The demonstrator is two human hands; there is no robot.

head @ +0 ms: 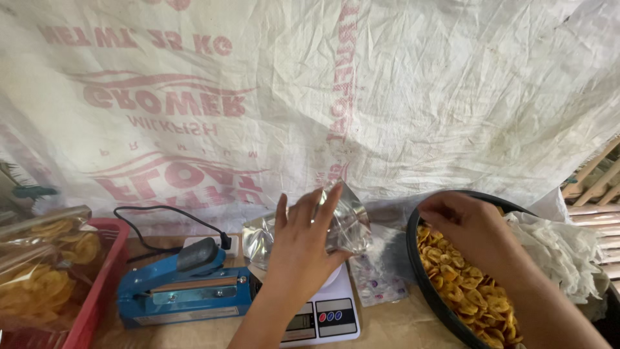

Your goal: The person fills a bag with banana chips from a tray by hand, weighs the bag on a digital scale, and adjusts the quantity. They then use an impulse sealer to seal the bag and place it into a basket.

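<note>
My left hand [303, 242] holds a clear plastic pouch [345, 223] upright over a small white kitchen scale [329, 313]. My right hand [468, 226] reaches into a round black pan [416, 271] full of yellow banana chips [468, 294], its fingers bent down among the chips at the pan's far left side. Whether any chips are pinched in those fingers is hidden.
A blue heat sealer [184, 287] with a black cord lies left of the scale. A red basket [97, 284] at far left holds filled chip bags [45, 265]. More flat pouches [381, 278] lie between scale and pan. White cloth [558, 249] drapes the pan's right; a sack sheet [310, 90] hangs behind.
</note>
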